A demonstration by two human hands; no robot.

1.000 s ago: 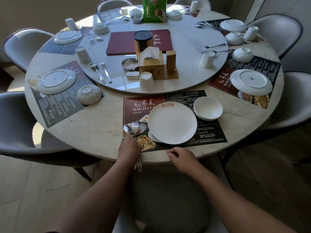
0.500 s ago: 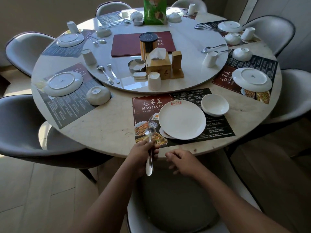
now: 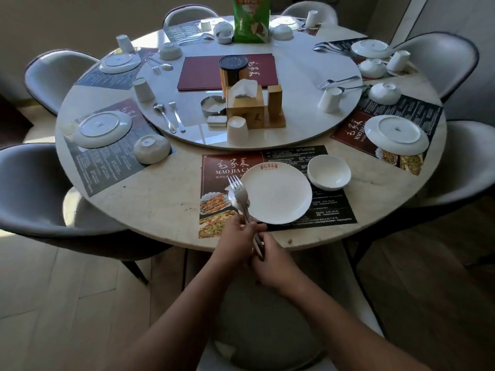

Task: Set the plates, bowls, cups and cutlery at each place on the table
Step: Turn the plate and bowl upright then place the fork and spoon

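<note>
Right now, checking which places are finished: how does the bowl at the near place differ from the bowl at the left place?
The near bowl stands mouth up, its hollow showing; the left bowl is turned over, foot ring up. The near bowl sits beside a face-up plate with a red logo; the left bowl sits beside an overturned plate. Both are white and round, each on a printed placemat.

Left of plate (image 3: 278, 196): bare tabletop (image 3: 160, 199), passable. Right-far: bowl (image 3: 329, 172) close beside. Beyond: upturned cup (image 3: 237, 130), tissue box (image 3: 245, 109).
</note>
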